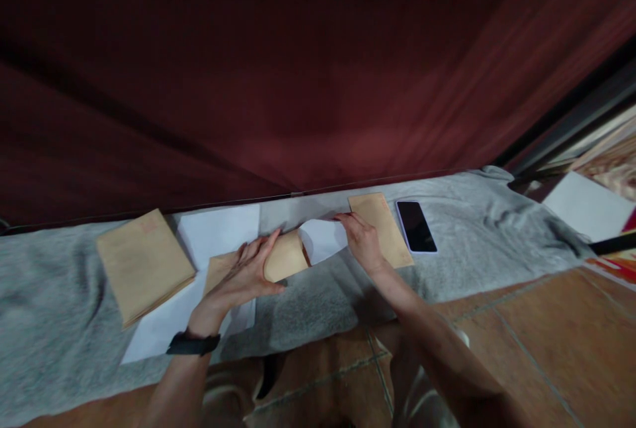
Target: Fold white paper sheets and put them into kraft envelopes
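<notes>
A brown paper envelope (pixel 291 256) lies across the middle of the grey cloth. My left hand (pixel 248 273) spans it, fingers at its far edge and thumb at its near edge, and covers part of it. From the envelope's right end sticks out a white sheet of paper (pixel 325 240), slightly curved. Its outer right end is pinched between the fingertips of my right hand (pixel 364 242). How deep the sheet sits inside is hidden. Just beyond my right hand lies another brown envelope (pixel 392 236), flat on the cloth.
A stack of brown envelopes (pixel 144 266) rests at the left, partly over white sheets (pixel 218 226). A phone (pixel 416 226) lies at the right. Behind the grey cloth (pixel 477 242) hangs a dark red curtain (pixel 318 83). Tiled floor (pixel 546 328) runs along the near side.
</notes>
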Demonstrator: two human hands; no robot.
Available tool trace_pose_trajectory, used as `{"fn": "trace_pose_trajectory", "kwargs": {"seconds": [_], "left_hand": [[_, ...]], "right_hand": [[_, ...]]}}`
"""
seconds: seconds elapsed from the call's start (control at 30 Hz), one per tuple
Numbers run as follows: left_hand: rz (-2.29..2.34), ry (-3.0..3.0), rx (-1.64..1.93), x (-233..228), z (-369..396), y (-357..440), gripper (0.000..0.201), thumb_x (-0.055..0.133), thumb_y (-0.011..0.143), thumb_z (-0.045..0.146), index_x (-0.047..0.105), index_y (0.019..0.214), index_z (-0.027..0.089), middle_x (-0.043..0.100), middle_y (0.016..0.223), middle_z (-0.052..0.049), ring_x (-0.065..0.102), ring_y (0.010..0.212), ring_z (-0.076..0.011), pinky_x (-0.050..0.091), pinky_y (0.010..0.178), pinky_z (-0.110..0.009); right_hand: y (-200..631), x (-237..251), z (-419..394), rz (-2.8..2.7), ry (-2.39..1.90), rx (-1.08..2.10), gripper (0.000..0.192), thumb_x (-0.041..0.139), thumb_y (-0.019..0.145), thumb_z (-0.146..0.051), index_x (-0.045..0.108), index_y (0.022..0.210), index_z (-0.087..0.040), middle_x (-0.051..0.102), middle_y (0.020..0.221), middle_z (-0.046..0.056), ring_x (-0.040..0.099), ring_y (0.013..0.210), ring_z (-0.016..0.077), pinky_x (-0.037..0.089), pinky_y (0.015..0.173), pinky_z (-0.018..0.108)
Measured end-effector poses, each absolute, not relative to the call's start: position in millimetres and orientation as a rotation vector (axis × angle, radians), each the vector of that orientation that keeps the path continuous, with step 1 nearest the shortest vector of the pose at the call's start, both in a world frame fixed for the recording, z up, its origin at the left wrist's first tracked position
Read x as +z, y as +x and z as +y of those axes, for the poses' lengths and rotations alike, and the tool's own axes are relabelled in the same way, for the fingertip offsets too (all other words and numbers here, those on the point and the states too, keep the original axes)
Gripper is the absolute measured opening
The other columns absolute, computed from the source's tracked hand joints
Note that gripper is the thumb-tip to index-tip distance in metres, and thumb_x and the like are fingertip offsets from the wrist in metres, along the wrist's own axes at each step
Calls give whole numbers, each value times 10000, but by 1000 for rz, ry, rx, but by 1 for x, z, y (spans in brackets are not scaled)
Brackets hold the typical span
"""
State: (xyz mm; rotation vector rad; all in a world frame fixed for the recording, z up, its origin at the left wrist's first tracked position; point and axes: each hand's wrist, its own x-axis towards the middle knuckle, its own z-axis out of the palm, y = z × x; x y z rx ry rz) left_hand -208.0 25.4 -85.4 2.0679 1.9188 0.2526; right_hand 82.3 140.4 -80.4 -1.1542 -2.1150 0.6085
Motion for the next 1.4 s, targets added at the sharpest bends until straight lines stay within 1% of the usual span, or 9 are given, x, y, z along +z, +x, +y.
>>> {"fn": "trace_pose_trajectory", "kwargs": {"seconds": [0.33,0.53,0.67,0.9,1.03,1.1,1.2,1.3,1.4], "left_hand": [[1987,2076,195,-92,25,-209,1198,772,700,518,92,1661,292,454,1515,-133,418,1429,-385,229,1222,-586],[2080,2245,276,-89,27,-205,1179,791,724,474,94,1655,282,428,1535,-167,400,1438,-410,135,1231,-676],[2113,2294,313,-88,28,-201,1210,808,713,483,81,1656,269,410,1543,-177,408,1424,-417,138,1236,-678],[2028,2328,331,-89,29,-191,1211,818,716,490,83,1651,267,432,1520,-169,395,1445,-408,137,1241,-668],[2000,2345,320,-86,30,-184,1201,827,721,460,89,1647,258,436,1519,-178,398,1446,-406,130,1249,-655],[1996,2347,327,-85,31,-181,1199,828,719,462,97,1646,252,445,1512,-177,408,1437,-412,132,1250,-654],[1977,2365,350,-85,33,-178,1188,819,729,467,96,1648,255,449,1513,-174,416,1430,-416,134,1249,-656],[1958,2394,367,-86,34,-177,1195,819,730,473,87,1649,257,448,1513,-181,421,1424,-413,149,1242,-659],[1951,2414,385,-88,36,-177,1216,831,709,481,95,1650,253,456,1500,-189,428,1417,-414,164,1231,-667]], "right_hand": [[67,-92,138,-1964,-1159,774,326,423,1021,-205,719,1153,-230,747,1137,76,698,1066,203,524,960,301],[65,-102,145,-1935,-1325,981,230,511,985,-285,719,931,-205,720,778,14,666,752,178,487,681,244],[72,-103,146,-1937,-1301,1209,289,503,989,-344,697,827,-203,646,671,-27,612,642,143,414,571,215],[59,-103,130,-1953,-1216,1436,332,544,982,-351,691,725,-201,608,628,-32,587,597,131,449,605,227],[45,-106,123,-2012,-1176,1271,330,605,953,-277,662,633,-214,685,809,9,661,964,170,491,889,250],[40,-107,121,-1984,-1208,1264,336,624,938,-244,644,604,-212,715,948,26,653,1059,169,478,949,249],[35,-109,119,-1895,-1285,1426,323,598,954,-252,670,644,-198,727,1004,30,681,926,143,500,825,222],[31,-112,117,-1835,-1325,1566,297,559,976,-267,720,738,-191,723,821,10,662,738,131,469,660,206],[29,-114,117,-1786,-1343,1616,300,562,980,-282,735,758,-177,693,712,1,630,661,129,429,605,209]]}}
